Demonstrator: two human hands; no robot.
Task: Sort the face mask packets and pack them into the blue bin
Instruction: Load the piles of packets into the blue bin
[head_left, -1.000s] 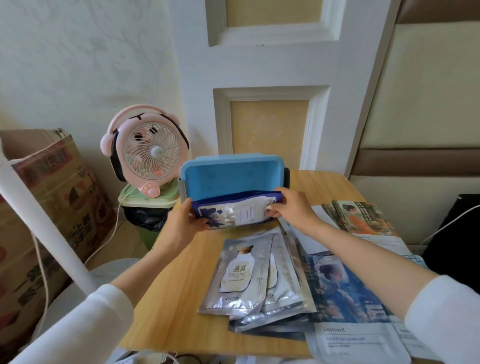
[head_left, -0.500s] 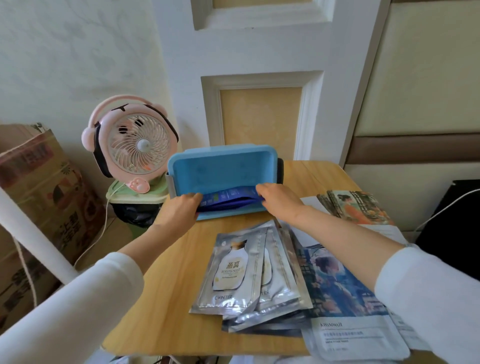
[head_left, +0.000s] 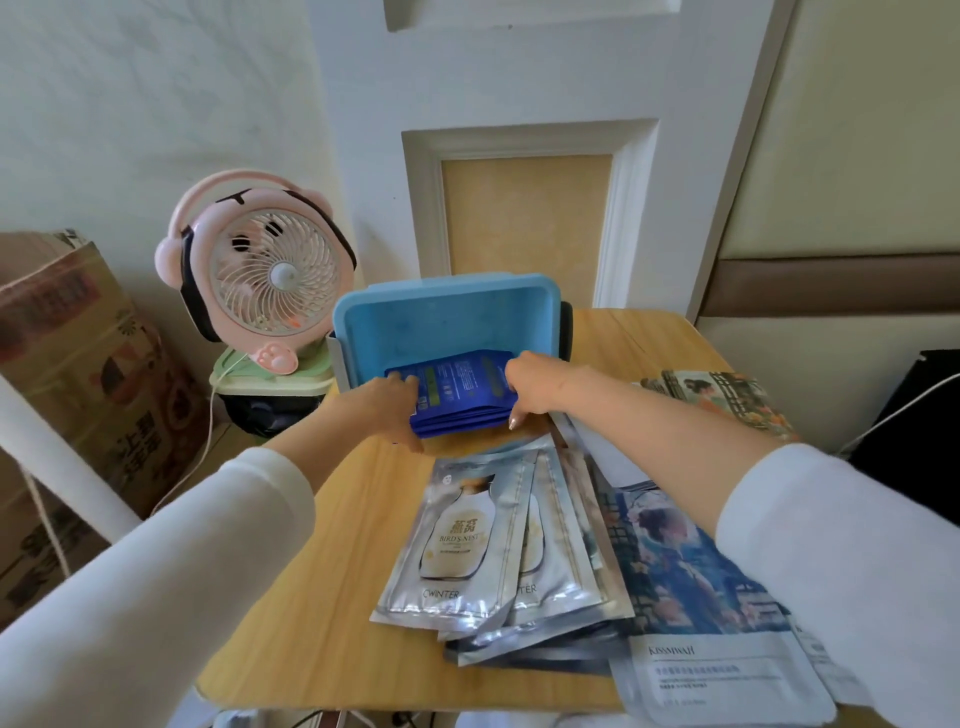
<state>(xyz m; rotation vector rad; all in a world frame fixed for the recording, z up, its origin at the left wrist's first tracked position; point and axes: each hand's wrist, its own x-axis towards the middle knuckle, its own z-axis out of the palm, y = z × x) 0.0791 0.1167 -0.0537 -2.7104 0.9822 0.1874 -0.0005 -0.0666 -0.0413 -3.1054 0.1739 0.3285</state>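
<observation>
The blue bin (head_left: 447, 317) lies tipped on its side at the far edge of the wooden table (head_left: 332, 587), its opening facing me. A stack of dark blue mask packets (head_left: 460, 389) lies flat inside its mouth. My left hand (head_left: 389, 408) grips the stack's left end and my right hand (head_left: 535, 387) grips its right end. Nearer me lies a fanned pile of silver mask packets (head_left: 478, 545), partly over pale blue illustrated packets (head_left: 691, 587).
A pink desk fan (head_left: 265, 275) stands on a green-lidded waste bin (head_left: 270, 384) left of the table. A cardboard box (head_left: 67, 374) is at far left. More illustrated packets (head_left: 722, 395) lie at the table's right edge, beside a black object (head_left: 914, 431).
The dark blue packets went from held upright in front of the bin to lying flat inside its mouth. Both hands moved down and forward with them.
</observation>
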